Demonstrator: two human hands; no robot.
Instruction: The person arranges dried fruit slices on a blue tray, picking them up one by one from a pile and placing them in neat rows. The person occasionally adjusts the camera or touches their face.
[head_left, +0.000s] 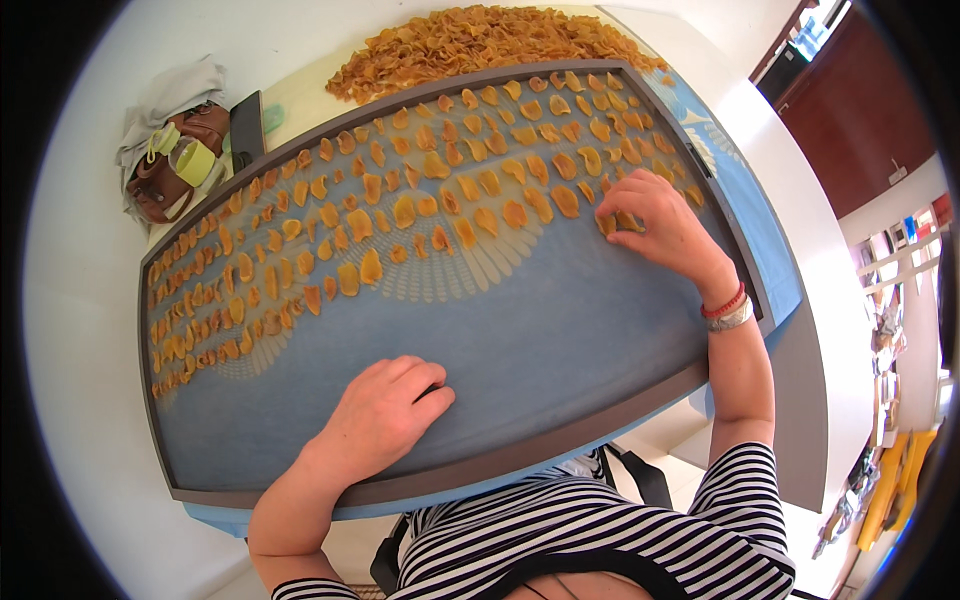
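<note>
Rows of dried, amber-brown slices (360, 223) lie spaced out on a framed mesh screen (480, 330) over a blue patterned cloth. My right hand (664, 217), with a red bead bracelet and a silver-coloured bangle at the wrist, is at the right end of the nearest row. Its thumb and forefinger pinch a slice (606, 223), and another slice (628, 221) lies beneath the palm side. My left hand (394, 409) rests on the lower middle of the screen with its fingers curled; whether anything is inside them cannot be seen.
A large heap of the same slices (480, 45) lies beyond the frame's far edge (450, 84). At the far left are a brown leather bag (157, 180), a green-lidded bottle (193, 161), a grey cloth (176, 90) and a dark phone-like slab (247, 127). A white wall rises at left.
</note>
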